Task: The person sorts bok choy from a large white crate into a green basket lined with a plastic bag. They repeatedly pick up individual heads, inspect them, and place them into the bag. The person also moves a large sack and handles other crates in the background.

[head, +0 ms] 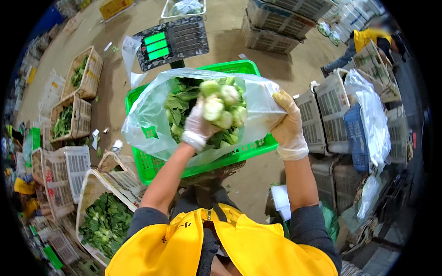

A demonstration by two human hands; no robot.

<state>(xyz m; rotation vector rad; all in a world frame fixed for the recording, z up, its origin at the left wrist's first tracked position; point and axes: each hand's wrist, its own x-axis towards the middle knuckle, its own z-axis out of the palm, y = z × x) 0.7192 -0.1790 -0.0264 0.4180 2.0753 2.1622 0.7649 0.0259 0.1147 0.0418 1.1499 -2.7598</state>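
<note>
A clear plastic bag (148, 119) lies open across a green plastic basket (152, 169), with leafy greens (176, 110) inside it. My left hand (200, 124), in a thin glove, grips a bunch of bok choy (224, 103) over the bag's mouth, pale stem ends towards me and slightly blurred. At the right, my gloved right hand (288, 122) pinches the bag's edge and draws it outward. Just beyond the basket stands a scale's display panel (172, 43) with three lit green windows. Whether the basket rests on the scale's platform is hidden.
A large white crate (88, 214) of leafy greens stands at my lower left. Smaller crates of greens (81, 72) line the left. Stacked crates (276, 27) rise ahead, and strapped crates (331, 114) crowd the right. A person in a yellow vest (369, 39) bends at the far right.
</note>
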